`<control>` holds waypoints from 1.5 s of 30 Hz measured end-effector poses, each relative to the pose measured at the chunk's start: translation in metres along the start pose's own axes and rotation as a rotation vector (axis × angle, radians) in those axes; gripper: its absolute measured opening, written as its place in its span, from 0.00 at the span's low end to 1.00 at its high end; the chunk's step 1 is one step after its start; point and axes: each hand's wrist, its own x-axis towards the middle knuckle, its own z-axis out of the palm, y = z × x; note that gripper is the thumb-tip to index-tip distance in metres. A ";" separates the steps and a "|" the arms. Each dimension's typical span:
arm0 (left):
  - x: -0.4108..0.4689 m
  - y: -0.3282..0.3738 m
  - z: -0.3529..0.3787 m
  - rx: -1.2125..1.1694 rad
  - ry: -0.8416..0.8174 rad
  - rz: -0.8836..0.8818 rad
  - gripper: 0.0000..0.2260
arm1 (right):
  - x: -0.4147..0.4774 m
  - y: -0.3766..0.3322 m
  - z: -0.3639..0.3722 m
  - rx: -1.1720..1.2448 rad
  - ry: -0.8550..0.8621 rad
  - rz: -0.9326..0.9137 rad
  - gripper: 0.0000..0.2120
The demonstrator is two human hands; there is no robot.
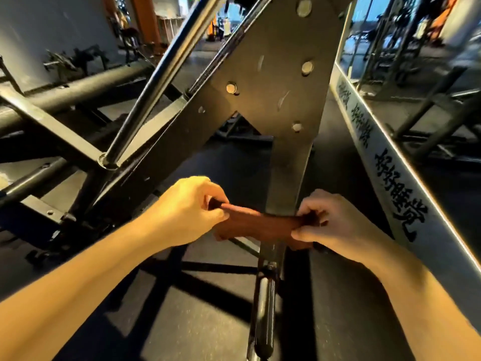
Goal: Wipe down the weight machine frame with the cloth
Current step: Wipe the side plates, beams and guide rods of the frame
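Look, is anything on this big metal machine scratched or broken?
Only small things: pale scuff marks streak the dark frame plate between its bolts, like worn paint. Nothing looks bent or spilled. The left hand and right hand pinch the cloth across its leg.

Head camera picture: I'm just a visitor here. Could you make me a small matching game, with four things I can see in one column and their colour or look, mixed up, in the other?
Things:
1. cloth
2. frame plate
3. side panel
4. rod

Looks:
A. shiny metal, slanting up to the left of the plate
B. reddish-brown, pinched between the left hand and the right hand
C. dark grey, dotted with round bolt heads
D. white with black characters, on the right

Pairs: 1-B, 2-C, 3-D, 4-A
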 end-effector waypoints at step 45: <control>0.055 0.000 0.066 -0.907 -0.358 -0.196 0.06 | 0.010 -0.004 0.037 0.759 0.180 0.369 0.13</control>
